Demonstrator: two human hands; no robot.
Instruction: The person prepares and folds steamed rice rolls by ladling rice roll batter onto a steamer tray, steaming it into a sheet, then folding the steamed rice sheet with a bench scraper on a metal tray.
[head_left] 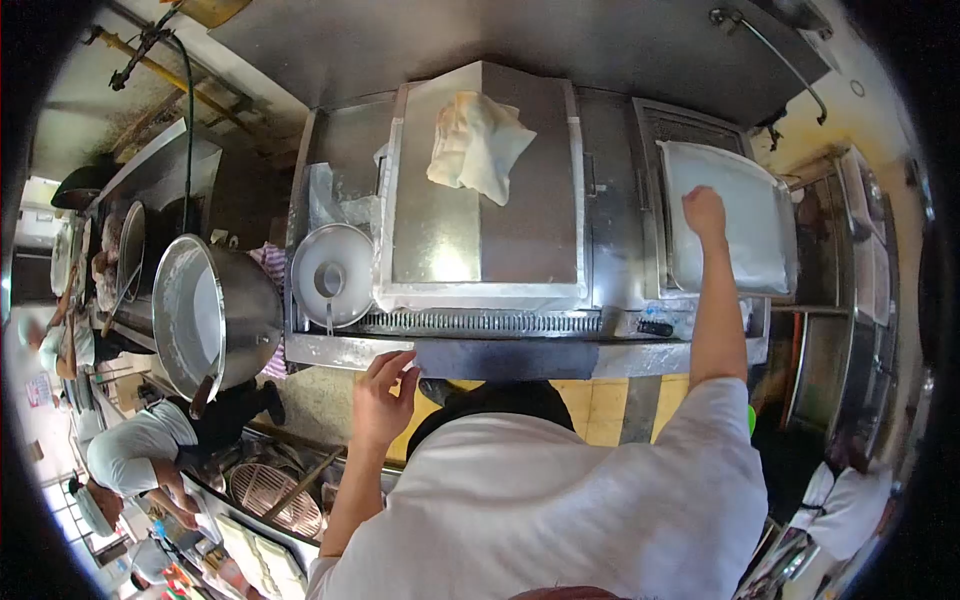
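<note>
My right hand point(705, 215) is closed over a white, flat-topped rectangular tray point(745, 255) on the right of the counter. Whether its fingers grip anything is hidden. By the counter's front edge is my left hand point(384, 397), its fingers loosely bent and apart, holding nothing. Straight ahead, a metal steamer lid or plate point(535, 240) with a pale cloth-like border lies on the counter. A crumpled, folded sheet point(480, 145), cream-coloured and thin, rests on it.
Left of the plate stands a round metal pan point(310, 300) with a ladle point(330, 280) in it. A deep pot point(240, 310) holding white liquid point(195, 310) sits further left. A dark slotted grate point(480, 323) runs along the front. Co-workers point(150, 440) are at the lower left.
</note>
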